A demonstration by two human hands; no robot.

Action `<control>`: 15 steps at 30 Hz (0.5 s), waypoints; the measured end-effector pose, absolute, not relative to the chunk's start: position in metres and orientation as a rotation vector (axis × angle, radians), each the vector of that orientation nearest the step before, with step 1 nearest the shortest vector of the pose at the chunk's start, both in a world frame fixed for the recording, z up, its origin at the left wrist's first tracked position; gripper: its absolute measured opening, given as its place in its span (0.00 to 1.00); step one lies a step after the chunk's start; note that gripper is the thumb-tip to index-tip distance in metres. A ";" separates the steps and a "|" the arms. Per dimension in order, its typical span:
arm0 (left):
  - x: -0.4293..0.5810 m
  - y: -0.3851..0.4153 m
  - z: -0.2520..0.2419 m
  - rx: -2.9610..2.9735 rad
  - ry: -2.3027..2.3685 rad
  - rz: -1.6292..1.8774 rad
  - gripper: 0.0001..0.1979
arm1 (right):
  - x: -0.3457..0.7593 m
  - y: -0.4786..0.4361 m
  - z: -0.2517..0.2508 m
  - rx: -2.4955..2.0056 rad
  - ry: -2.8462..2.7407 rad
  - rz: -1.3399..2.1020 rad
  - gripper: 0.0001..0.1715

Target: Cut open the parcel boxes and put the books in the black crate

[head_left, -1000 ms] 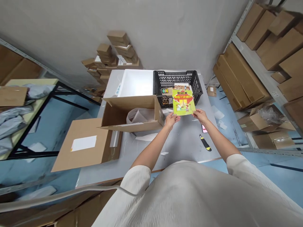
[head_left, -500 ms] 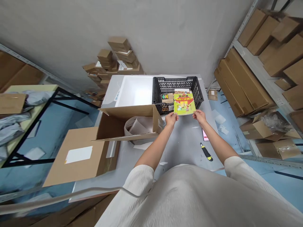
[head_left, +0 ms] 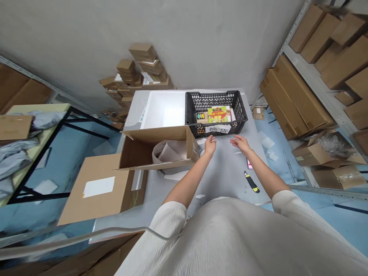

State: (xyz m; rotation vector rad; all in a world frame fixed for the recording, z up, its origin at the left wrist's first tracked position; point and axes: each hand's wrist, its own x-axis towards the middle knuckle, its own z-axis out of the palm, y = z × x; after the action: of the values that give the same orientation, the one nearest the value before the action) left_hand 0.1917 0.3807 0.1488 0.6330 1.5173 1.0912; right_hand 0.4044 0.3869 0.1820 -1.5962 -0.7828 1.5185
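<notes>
The yellow-green book [head_left: 217, 115] lies inside the black crate [head_left: 214, 100], on top of other printed items [head_left: 232, 114] and apart from the 2 hands. The left hand [head_left: 210, 145] hangs just in front of the crate, fingers half curled around nothing; the right hand [head_left: 240, 144] is bare too, its fingers loosely spread. The book looks unevenly supported, so a knock to the crate could slide it or bend its cover. The paper sign [head_left: 217, 129] on the crate's front could tear if a fingertip caught it. Beside the right arm [head_left: 266, 168], the partly hidden phone [head_left: 249, 165] and the cutter [head_left: 252, 182] could be swept along the table [head_left: 218, 180]; whether the blade is out I cannot tell. Leftward, the open carton [head_left: 135, 151] might catch the left arm [head_left: 186, 176], and the closed carton [head_left: 100, 168] seems to overhang the table, so a push could tip it.

The book carries bold lettering I cannot read surely. The sign shows 2 large Chinese characters, apparently 换货. The phone's pink screen is unreadable, as is the white label [head_left: 98, 187] on the closed carton
</notes>
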 end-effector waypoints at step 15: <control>0.170 0.314 0.187 1.003 1.481 1.121 0.16 | 0.374 0.333 0.215 -1.567 -0.985 1.569 0.09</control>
State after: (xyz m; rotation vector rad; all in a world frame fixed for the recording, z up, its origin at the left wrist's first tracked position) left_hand 0.1703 0.3136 0.1867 1.0031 1.4807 1.1209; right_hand 0.3742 0.3330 0.2155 -1.5675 -0.9850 1.5690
